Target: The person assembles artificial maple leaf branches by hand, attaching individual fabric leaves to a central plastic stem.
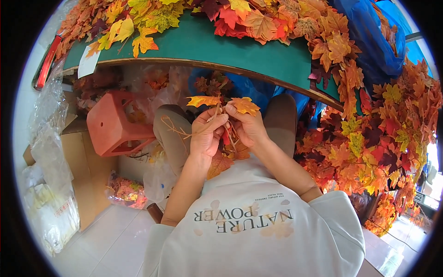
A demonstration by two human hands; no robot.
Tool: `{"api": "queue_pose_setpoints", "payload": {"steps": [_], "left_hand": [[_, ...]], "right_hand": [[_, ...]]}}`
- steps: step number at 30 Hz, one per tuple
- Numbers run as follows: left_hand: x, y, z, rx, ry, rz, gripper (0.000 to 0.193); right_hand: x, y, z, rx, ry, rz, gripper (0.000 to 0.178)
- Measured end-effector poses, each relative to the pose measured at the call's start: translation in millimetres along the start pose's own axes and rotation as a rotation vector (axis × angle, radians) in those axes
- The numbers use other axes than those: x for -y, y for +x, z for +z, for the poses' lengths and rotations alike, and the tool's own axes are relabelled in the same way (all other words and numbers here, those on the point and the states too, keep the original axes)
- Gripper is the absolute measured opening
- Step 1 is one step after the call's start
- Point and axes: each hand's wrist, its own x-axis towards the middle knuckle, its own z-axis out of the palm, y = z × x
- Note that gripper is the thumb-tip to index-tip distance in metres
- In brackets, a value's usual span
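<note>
Pale shirt is lying nearest; beyond it, a green surface is carrying leaf piles. A red stool is standing leftward. Before the shirt, the left hand and right hand are pinching an orange leaf sprig, fingers narrow.

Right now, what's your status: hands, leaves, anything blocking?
Left hand and right hand close together, gripping leafy stems. Stems apart from green tabletop beyond. Nothing visibly blocking either hand.

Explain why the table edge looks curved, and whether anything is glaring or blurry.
Head view: the wide lens likely bows the green table; head view: lower-right floor tiles shine, far-right rim washed out white; head view: left hand and right hand look fairly sharp.
</note>
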Motion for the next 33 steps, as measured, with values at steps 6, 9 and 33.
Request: {"api": "queue_pose_setpoints", "payload": {"steps": [6,9,33], "left_hand": [[2.8,2.8,-3.2,0.005,0.018,0.009,0.024],[2.9,2.3,-3.4,-0.002,0.022,0.012,0.024],[7.8,7.2,-11.9,0.003,0.045,0.026,0.021]], "right_hand": [[-6.8,6.1,-8.8,-0.085,0.077,0.016,0.025],[-3.3,3.3,-6.6,-0.031,0.045,0.027,0.024],[-5.9,2.2,-5.8,-0.003,-0.013,0.01,0.019]]}}
